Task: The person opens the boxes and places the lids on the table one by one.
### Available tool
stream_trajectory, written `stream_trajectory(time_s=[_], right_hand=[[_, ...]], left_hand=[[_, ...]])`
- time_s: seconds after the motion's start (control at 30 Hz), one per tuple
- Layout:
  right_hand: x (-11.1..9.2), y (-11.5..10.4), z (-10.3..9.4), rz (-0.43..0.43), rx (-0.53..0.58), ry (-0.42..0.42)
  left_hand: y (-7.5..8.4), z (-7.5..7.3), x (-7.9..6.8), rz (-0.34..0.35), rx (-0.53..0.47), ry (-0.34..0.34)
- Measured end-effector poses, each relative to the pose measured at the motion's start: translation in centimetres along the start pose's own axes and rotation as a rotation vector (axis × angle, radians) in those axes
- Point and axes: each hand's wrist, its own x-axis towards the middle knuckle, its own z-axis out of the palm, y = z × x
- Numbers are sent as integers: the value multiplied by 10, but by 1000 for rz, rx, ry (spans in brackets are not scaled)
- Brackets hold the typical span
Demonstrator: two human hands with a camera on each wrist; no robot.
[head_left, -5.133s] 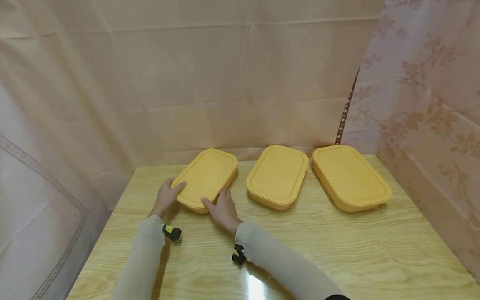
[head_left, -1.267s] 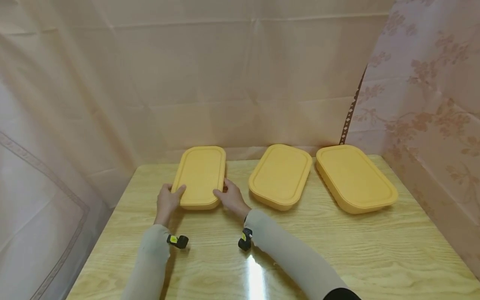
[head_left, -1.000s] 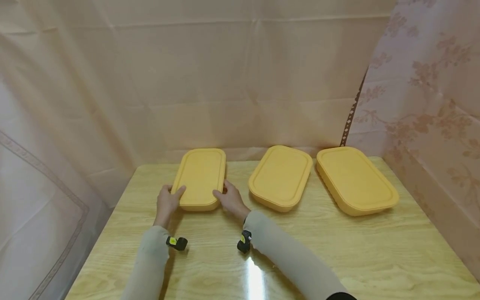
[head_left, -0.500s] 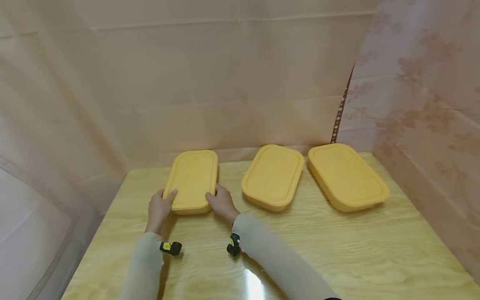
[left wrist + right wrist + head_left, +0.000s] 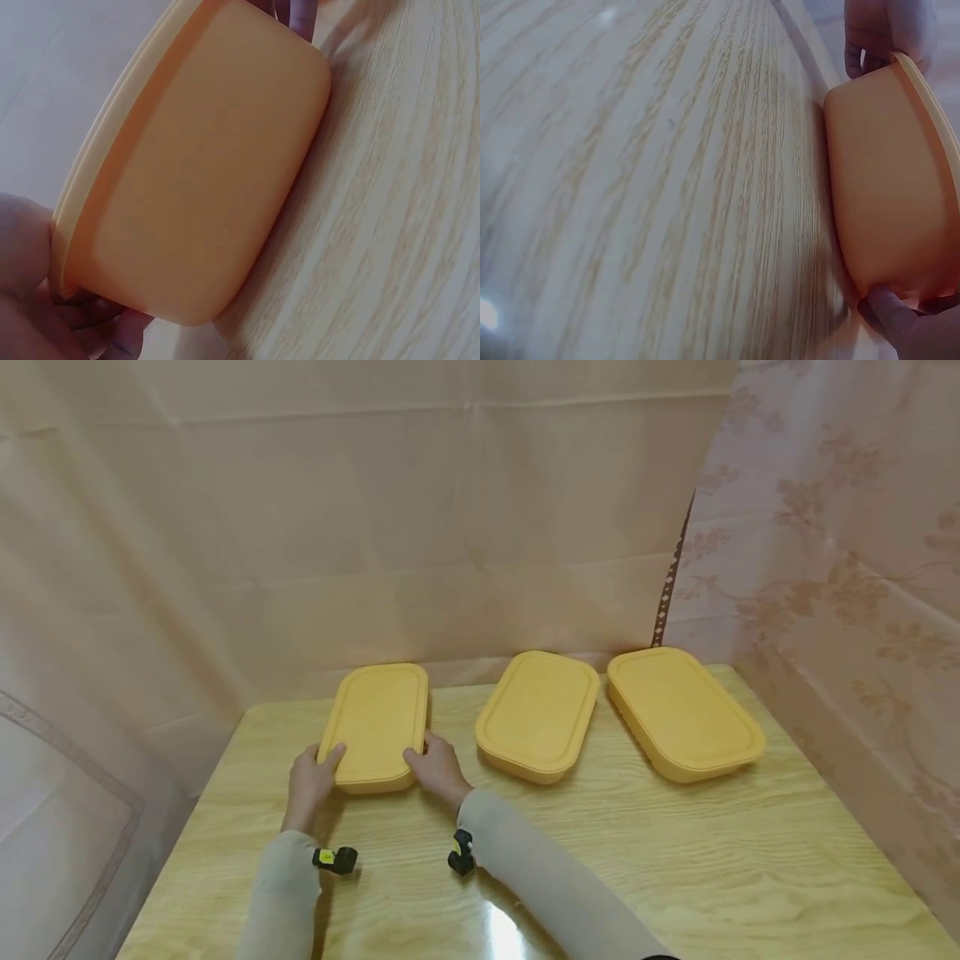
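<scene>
A yellow lidded food container (image 5: pixel 378 720) sits at the back left of the table, its long sides running away from me. My left hand (image 5: pixel 309 783) grips its left side near the front corner, thumb over the lid's edge. Opposite, my right hand (image 5: pixel 439 768) holds the right side with the thumb at the lid's rim. In the left wrist view the container's front wall (image 5: pixel 202 165) stands close over the wood, the left hand (image 5: pixel 37 292) at the lid rim. The right wrist view has the right-hand fingers (image 5: pixel 889 311) curled against the lower wall.
Two similar yellow lidded containers lie to the right: a middle one (image 5: pixel 538 714) and a far-right one (image 5: pixel 684 712), both angled. A wood-grain table (image 5: pixel 637 860) carries all three. Beige cloth (image 5: pixel 450 543) hangs behind its back edge, with flowered cloth (image 5: pixel 847 610) at the right.
The held container has turned from slanting to nearly straight, its far end swinging left, both hands staying on it. In the last second the whole view shifts slightly; the other two containers keep their places.
</scene>
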Motion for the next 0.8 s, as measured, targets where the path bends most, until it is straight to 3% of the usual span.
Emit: stream_trajectory(time_s=[0.33,0.8], right_hand=[[-1,-2,2,0,-29,47],[-2,-2,2,6,-20,41]], left_hand=[[-1,0,1,-24,-13,-9],[-2,0,2,-35,-33,-18]])
